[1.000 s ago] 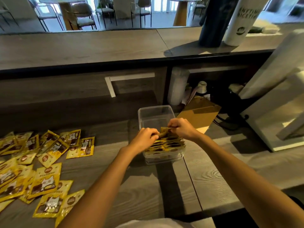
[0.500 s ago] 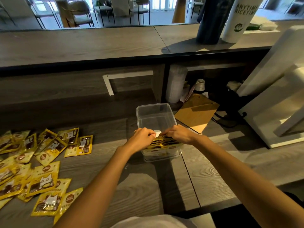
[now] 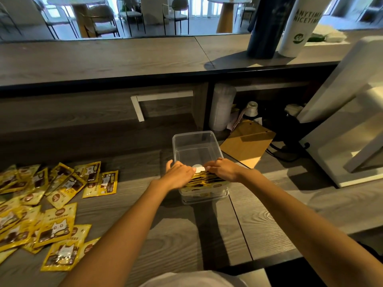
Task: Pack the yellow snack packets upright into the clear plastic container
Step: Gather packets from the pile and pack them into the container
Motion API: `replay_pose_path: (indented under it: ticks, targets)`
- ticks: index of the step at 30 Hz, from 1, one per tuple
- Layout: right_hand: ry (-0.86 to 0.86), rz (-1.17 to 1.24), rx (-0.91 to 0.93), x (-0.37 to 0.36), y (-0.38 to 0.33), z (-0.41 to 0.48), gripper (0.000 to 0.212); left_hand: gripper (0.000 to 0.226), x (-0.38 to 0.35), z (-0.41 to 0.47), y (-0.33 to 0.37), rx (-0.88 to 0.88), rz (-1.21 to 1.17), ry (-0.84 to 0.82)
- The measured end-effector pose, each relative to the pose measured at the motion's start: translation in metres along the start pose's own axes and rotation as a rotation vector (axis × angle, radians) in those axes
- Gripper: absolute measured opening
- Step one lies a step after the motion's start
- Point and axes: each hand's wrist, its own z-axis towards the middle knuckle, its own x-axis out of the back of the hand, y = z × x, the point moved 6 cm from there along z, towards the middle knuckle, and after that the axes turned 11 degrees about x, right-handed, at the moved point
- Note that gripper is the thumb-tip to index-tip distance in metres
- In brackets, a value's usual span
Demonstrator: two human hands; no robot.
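A clear plastic container point(image 3: 194, 137) stands on the grey wooden counter, long side running away from me. Several yellow snack packets point(image 3: 207, 179) stand upright in its near end; the far half holds nothing. My left hand point(image 3: 179, 175) rests on the left ends of those packets, fingers spread flat over their tops. On the right ends lies my right hand point(image 3: 222, 169), fingers curled over the top edges. Both hands press on the row. Many more yellow packets point(image 3: 56, 208) lie loose and flat on the counter at the left.
A brown clipboard point(image 3: 247, 141) lies just right of the container. A white device point(image 3: 350, 129) fills the right side. A raised shelf point(image 3: 103, 59) runs behind, carrying a dark cylinder point(image 3: 267, 27) and a white cup point(image 3: 298, 27). Cup stacks stand under the shelf.
Both hands have lowered from holding a packet above the row to lying on the packets' top edges. The packet they held now stands in the container.
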Motion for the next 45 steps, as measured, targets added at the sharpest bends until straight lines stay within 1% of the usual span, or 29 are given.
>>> replay_pose_path:
  ticks: [3,7,13,21,24,27,31,34,36,38,42,45]
  targets:
    - [0.032,0.003,0.008,0.003,0.003,0.001,0.041,0.052,0.003,-0.001,0.001,0.000,-0.047,0.027]
    - [0.082,-0.008,0.015,0.006,0.001,0.001,0.039,0.048,0.004,0.001,0.000,-0.011,-0.093,0.043]
    - [0.066,-0.034,0.020,0.007,-0.005,-0.005,0.045,0.050,0.004,-0.001,-0.001,-0.002,-0.095,0.016]
    - [0.143,0.009,0.039,0.009,-0.006,-0.003,0.045,0.045,0.013,-0.007,0.002,0.009,-0.262,0.064]
    - [0.198,0.011,0.033,0.014,-0.006,-0.001,0.045,0.043,0.018,-0.013,0.000,0.027,-0.329,0.088]
    - [0.294,-0.041,0.048,0.021,-0.015,-0.001,0.035,0.031,0.030,-0.020,-0.003,0.039,-0.358,0.168]
    - [0.458,-0.154,0.187,0.017,-0.055,0.001,0.021,0.030,0.056,-0.043,-0.021,0.112,-0.368,0.360]
    - [0.523,-0.138,0.314,-0.003,-0.102,0.007,0.026,0.032,0.068,-0.069,-0.057,0.230,-0.372,0.499]
    - [0.473,-0.140,0.390,-0.026,-0.135,0.014,0.030,0.032,0.066,-0.089,-0.093,0.346,-0.355,0.562]
    - [0.347,-0.165,0.445,-0.058,-0.162,0.027,0.031,0.032,0.056,-0.110,-0.132,0.472,-0.314,0.568]
    - [0.052,-0.243,0.584,-0.139,-0.207,0.045,0.038,0.032,0.019,-0.157,-0.211,0.702,-0.311,0.491]
    - [-0.174,-0.359,0.671,-0.194,-0.229,0.051,0.042,0.038,-0.011,-0.183,-0.252,0.819,-0.320,0.378]
